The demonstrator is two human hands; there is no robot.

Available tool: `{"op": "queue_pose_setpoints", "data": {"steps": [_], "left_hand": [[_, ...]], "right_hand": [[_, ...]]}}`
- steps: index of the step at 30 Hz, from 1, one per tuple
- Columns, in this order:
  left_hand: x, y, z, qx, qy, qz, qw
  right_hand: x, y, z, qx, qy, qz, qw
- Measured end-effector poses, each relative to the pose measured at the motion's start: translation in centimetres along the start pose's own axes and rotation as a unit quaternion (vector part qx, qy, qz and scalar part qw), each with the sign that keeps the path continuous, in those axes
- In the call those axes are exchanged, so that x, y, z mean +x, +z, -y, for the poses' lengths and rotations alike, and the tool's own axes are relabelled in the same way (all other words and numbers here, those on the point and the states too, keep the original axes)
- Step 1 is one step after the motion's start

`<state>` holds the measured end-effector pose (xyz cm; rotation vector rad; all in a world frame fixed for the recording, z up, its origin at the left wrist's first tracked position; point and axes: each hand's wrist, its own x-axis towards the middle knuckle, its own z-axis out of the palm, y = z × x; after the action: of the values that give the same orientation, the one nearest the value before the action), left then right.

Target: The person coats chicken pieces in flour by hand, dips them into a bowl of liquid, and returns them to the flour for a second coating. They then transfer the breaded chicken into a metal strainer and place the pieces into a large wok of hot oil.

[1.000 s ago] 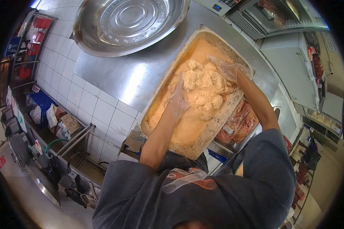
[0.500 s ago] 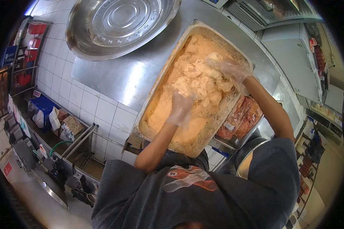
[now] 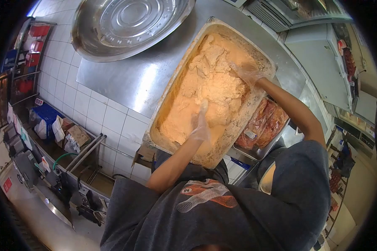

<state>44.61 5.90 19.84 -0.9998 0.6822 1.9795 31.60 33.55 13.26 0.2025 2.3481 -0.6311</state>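
A deep rectangular tub (image 3: 178,79) with worn, flour-crusted walls holds orange-tinted flour (image 3: 174,123). Lumpy pieces coated in flour (image 3: 215,90) are heaped in its middle; their kind is hidden under the coating. My left hand (image 3: 200,125), in a clear plastic glove, is at the near side of the heap. Its thumb stands out and the other fingers are partly sunk in the flour. Against the heap's far right side rests my gloved right hand (image 3: 248,74), fingers stretched out and somewhat blurred. Neither hand shows a piece in its grip.
The tub stands on a steel table (image 3: 117,85). A large round steel basin (image 3: 134,29) lies at the back left. Bagged red meat (image 3: 259,125) sits in a metal tray right of the tub. A steel sink unit (image 3: 88,184) is at left, a white freezer (image 3: 318,62) at right.
The lumpy pieces are now more covered with flour and spread farther back. My left hand has drawn slightly nearer me off the heap, its thumb now raised. My right hand stays at the right side.
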Motion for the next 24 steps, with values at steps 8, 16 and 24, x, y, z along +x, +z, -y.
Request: {"op": "queue_pose_setpoints", "data": {"steps": [8, 16, 24], "left_hand": [[5.2, -1.5, 1.5, -0.165, -0.085, 0.193, 0.964], [4.1, -1.3, -2.1, -0.006, -0.011, 0.098, 0.995], [-1.2, -0.9, -5.1, 0.231, 0.036, -0.021, 0.972]], "right_hand": [[-0.9, 0.6, -1.0, 0.358, 0.042, 0.207, 0.91], [-4.6, 3.3, 1.8, 0.598, 0.114, 0.164, 0.776], [-6.8, 3.9, 1.0, 0.64, 0.04, 0.238, 0.729]]}}
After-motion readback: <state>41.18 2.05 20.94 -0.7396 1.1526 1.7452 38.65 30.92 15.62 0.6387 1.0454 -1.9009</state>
